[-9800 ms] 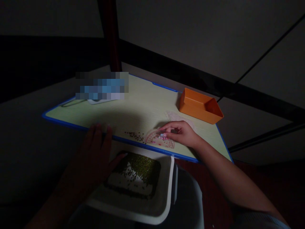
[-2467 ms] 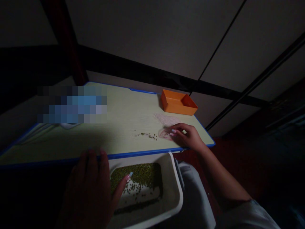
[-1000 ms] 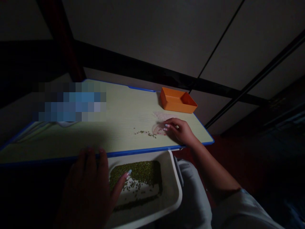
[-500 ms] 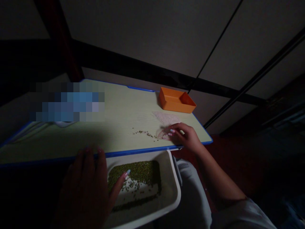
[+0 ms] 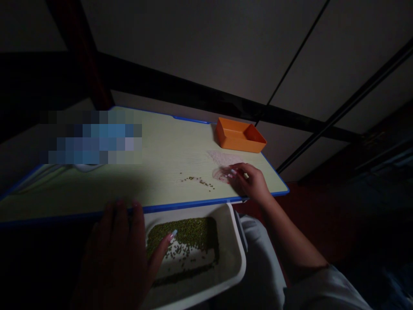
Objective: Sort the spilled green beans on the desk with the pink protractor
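My right hand is over the right part of the table, its thumb and fingers drawn together in a pinch. What they hold, if anything, is too small to make out. Beneath the fingertips lies a small translucent pinkish patch, and beyond it a pale, grainy patch. To its left is a thin scatter of small green beans. My left hand lies stretched over the left side of a white tub, thumb apart and above more green beans. Its fingertips are near the table edge.
An orange open box stands at the back right of the pale, blue-edged table. A blurred-out bluish object is at the left, with cables beside it. Cabinet panels rise behind the table.
My right hand has shifted slightly away from me, and the small translucent patch under its fingertips appears farther back too. My left hand, the tub and the orange box have stayed in place.
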A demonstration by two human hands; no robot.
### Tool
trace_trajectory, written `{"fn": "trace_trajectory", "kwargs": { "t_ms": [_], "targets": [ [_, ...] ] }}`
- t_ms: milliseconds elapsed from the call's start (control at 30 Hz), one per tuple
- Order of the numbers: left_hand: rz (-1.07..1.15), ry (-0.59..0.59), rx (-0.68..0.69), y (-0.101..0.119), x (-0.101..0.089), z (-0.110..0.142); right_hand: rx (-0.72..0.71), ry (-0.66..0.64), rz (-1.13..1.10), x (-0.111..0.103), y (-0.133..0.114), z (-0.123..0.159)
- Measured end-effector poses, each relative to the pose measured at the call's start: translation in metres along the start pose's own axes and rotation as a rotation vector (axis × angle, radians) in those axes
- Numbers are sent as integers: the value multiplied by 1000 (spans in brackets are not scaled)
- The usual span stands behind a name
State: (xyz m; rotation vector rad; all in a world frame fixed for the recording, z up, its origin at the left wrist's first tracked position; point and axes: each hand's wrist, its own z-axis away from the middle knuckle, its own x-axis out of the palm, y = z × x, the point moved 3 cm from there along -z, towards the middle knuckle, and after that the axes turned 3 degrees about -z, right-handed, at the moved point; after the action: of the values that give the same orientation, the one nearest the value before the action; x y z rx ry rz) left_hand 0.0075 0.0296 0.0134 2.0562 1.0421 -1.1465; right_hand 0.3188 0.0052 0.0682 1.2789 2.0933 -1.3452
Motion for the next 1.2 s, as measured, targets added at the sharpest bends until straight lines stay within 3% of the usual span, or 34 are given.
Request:
{"fn": "trace_trajectory", "kwargs": {
  "t_ms": [267, 733, 1200],
  "targets": [
    [25, 26, -17, 2, -4, -3, -12, -76, -129, -2, -1, 3],
    [27, 9, -15, 2, -4, -1, 7, -35, -49, 5, -4, -1],
    [60, 6, -19, 1, -5, -3, -45, -123, -118, 5, -8, -1]
  ]
}}
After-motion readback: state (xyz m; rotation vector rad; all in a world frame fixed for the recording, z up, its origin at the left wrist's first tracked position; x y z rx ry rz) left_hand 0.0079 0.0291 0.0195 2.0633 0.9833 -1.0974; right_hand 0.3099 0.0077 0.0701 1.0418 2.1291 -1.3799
